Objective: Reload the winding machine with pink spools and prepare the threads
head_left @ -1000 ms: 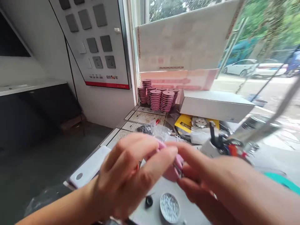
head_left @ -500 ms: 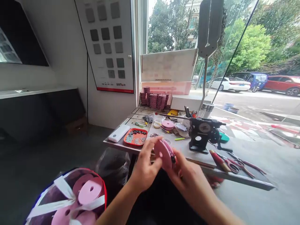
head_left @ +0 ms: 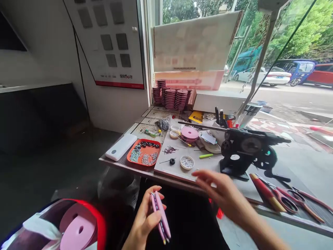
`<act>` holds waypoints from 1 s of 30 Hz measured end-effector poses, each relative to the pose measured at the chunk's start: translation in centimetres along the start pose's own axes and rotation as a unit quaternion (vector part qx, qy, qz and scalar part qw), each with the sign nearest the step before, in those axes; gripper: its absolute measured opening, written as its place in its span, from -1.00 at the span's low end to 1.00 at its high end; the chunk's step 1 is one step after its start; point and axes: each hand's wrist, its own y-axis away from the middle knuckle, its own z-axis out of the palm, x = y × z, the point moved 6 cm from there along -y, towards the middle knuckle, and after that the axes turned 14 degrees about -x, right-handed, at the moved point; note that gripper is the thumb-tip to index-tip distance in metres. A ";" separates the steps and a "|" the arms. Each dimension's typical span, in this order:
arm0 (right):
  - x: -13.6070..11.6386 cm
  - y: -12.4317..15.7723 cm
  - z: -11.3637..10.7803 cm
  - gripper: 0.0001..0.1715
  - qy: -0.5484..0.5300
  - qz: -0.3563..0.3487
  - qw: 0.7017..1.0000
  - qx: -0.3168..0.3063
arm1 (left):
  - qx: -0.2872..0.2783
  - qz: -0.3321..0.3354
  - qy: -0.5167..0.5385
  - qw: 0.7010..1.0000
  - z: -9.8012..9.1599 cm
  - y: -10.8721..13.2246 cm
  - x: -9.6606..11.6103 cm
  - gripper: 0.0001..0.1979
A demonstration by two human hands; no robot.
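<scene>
1. Edges first: the table's front edge [head_left: 125, 166] runs right across, and the pink spool [head_left: 163, 219] is on the person's side of it, above the dark-clothed lap [head_left: 189, 218]. Nice gap between spool and edge.
2. Tighter on the mat [head_left: 169, 172]: the bead cup [head_left: 187, 168] sits close to the front edge, red tray [head_left: 146, 150] off to its left, black machine [head_left: 249, 149] to its right. Scissors [head_left: 287, 203] lie further right, near the edge.
3. Down at lower left there's a red-rimmed basket [head_left: 102, 222] with more pink spools, well apart from the hands.
4. Left hand [head_left: 144, 218]: closed around the spool, thumb pressed on its side, other fingers wrapped behind. Spool's tilted, rim facing up.
5. Right hand [head_left: 221, 187]: palm down-ish, fingers stretched out and loosely parted, tips just beside the cup. Bit blurry, can't tell if it's pinching anything small.
</scene>
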 end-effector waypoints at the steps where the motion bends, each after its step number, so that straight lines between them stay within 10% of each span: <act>1: 1.2 -1.0 -1.4 -0.72 0.029 0.026 0.999 0.022 | -0.008 -0.016 0.019 1.000 -0.4 -0.5 -0.3 -0.43; 9: 5.1 -4.4 -2.4 -0.76 0.200 0.123 0.969 -0.070 | -0.043 -0.040 0.049 0.997 -0.2 -4.2 -0.2 -0.44; 20: 6.3 -2.9 -0.8 -0.64 0.253 0.015 0.967 -0.033 | -0.013 -0.086 0.044 0.995 1.8 -4.5 0.9 -0.59; 25: 3.0 -0.9 -1.0 -0.73 0.169 -0.037 0.985 0.008 | -0.019 -0.084 0.040 0.996 2.3 -3.9 1.0 -0.67; 30: -2.7 2.0 3.0 -0.83 -0.066 -0.039 0.989 -0.125 | 0.007 -0.079 0.030 0.996 2.2 -3.2 0.4 -0.67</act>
